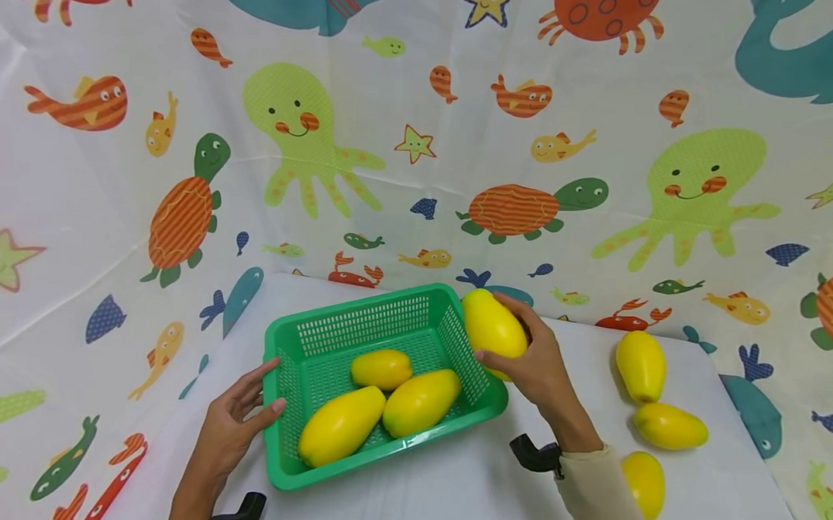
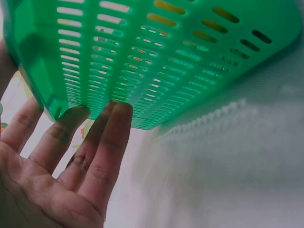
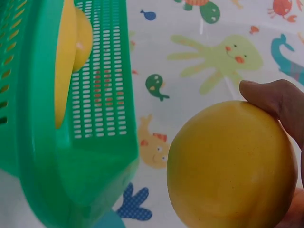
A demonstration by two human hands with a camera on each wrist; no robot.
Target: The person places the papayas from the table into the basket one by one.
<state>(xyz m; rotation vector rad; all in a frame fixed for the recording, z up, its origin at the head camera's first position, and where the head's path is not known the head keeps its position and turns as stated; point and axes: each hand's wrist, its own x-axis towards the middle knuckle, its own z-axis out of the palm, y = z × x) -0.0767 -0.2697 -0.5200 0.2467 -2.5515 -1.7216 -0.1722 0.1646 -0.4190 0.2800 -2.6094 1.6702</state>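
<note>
A green plastic basket (image 1: 388, 437) with slotted walls holds a small mango (image 1: 381, 369) and two larger yellow mangoes (image 1: 342, 427). My left hand (image 1: 231, 415) grips its left end, thumb at the rim. In the left wrist view, the fingers (image 2: 102, 161) lie against the slotted outer wall. My right hand (image 1: 538, 362) holds another large yellow mango (image 1: 493, 325) up beside the basket's right end, overlapping the rim in the head view. From the right wrist, that mango (image 3: 232, 166) appears outside the basket wall (image 3: 99, 156), with a gap between them.
To the right on the white table (image 1: 441, 494) lie three more mangoes, one at the back (image 1: 641, 366), one in the middle (image 1: 670, 426) and one nearer (image 1: 644, 483). Behind hangs a white cloth (image 1: 385, 181) printed with sea animals.
</note>
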